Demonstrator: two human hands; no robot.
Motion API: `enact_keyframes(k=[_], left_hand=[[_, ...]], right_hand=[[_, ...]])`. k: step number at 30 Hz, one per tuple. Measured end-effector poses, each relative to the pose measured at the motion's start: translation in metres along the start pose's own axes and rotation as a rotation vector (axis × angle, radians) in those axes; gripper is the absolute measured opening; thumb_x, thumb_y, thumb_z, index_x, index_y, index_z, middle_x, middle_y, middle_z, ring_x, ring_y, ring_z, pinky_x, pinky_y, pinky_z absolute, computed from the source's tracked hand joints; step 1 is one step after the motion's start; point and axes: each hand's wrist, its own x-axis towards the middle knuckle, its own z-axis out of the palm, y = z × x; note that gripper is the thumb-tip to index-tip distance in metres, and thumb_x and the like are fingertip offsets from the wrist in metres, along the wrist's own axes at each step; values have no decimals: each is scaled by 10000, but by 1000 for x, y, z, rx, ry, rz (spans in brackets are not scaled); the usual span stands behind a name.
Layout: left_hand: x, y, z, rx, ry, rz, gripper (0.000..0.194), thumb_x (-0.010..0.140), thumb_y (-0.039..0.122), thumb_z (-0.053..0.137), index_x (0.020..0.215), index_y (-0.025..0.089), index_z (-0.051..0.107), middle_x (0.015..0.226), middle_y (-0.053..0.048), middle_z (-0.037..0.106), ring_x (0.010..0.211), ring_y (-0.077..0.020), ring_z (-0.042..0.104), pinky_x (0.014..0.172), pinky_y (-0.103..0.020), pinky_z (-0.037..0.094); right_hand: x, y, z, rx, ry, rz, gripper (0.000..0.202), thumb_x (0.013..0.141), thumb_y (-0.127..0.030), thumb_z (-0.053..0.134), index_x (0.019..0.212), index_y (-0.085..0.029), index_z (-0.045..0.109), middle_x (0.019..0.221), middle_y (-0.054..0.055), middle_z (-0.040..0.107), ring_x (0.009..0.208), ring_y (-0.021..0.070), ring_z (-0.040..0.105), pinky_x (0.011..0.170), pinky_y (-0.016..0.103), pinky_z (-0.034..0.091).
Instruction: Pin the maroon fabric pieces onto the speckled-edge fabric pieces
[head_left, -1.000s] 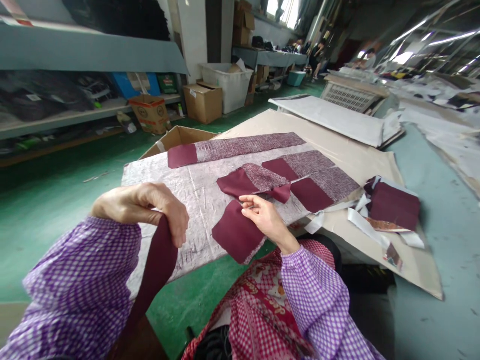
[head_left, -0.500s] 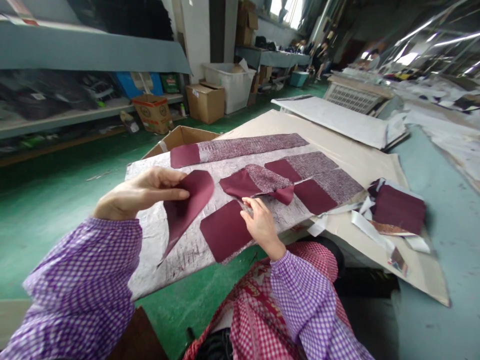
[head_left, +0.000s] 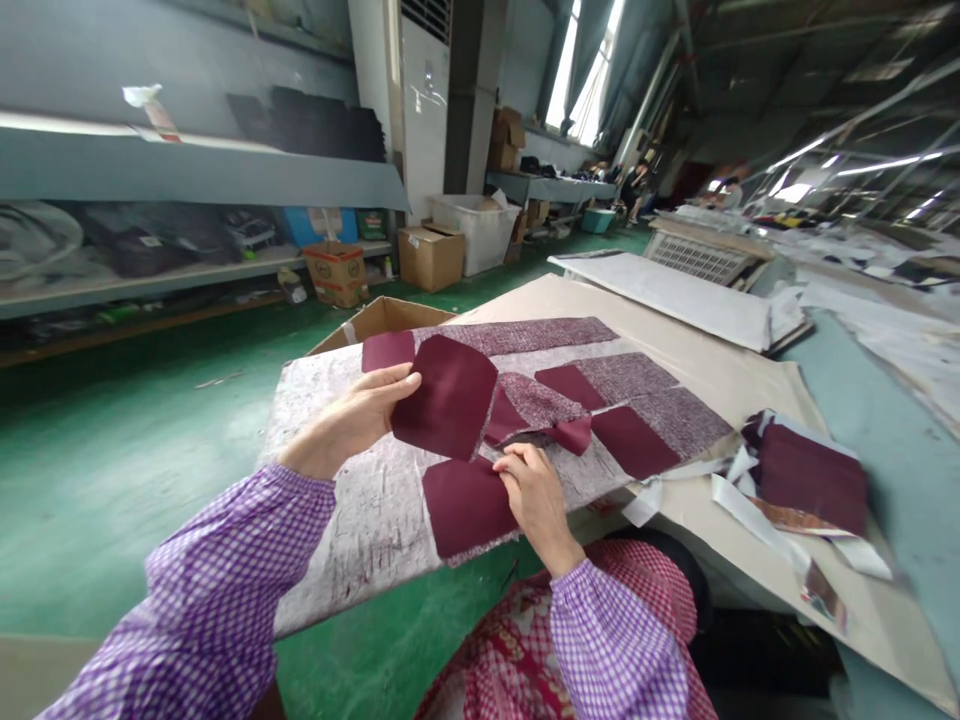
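Note:
Pinched in my left hand (head_left: 367,415) is a maroon fabric piece (head_left: 448,395) with rounded corners, lifted flat above the white board (head_left: 330,560). My right hand (head_left: 536,490) has its fingertips pressed together at the upper right edge of another maroon panel (head_left: 472,510) lying on the board. Whether it grips that edge is hard to make out. Between and beyond my hands lies a crumpled maroon piece (head_left: 536,405) with its speckled side partly up. Maroon-and-speckled strips (head_left: 634,440) lie in overlapping rows to the right, and a longer row (head_left: 525,335) runs along the far edge.
At right, a folded maroon bundle (head_left: 810,475) with white strips lies on a beige sheet (head_left: 750,510). A white board (head_left: 667,290) rests farther back. An open cardboard box (head_left: 397,318) stands behind the work board. Shelving (head_left: 187,275) lines the left, and people are in the distance.
My left hand has moved right and turned the maroon piece from a folded, hanging position to flat and facing me. My right hand stays near the lower panel. The view has tilted upward.

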Motion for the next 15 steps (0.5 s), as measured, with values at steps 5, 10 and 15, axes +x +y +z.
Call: enact_keyframes(k=[5, 10, 15], left_hand=[[6, -6, 0, -172, -50, 13, 100, 796, 106, 619, 873, 125, 681, 830, -69, 733, 707, -154, 698, 611, -198, 569], [5, -9, 7, -293, -81, 33, 126, 827, 82, 562, 883, 110, 672, 808, -73, 731, 697, -155, 699, 629, -221, 575], [1, -16, 20, -326, -132, 44, 113, 831, 103, 574, 895, 124, 665, 845, -68, 734, 727, -161, 703, 641, -220, 573]], right_hand=[[-4, 1, -3, -102, -58, -9, 153, 871, -296, 561, 938, -217, 675, 1061, 71, 618, 1031, 247, 523, 866, 400, 407], [-7, 2, -5, -121, -11, -9, 391, 875, -382, 547, 1203, -175, 590, 1320, 131, 493, 1219, 296, 425, 998, 474, 344], [-6, -25, -24, 233, -79, 42, 348, 887, -425, 519, 1084, -170, 650, 1222, 125, 579, 1175, 266, 488, 1018, 449, 361]])
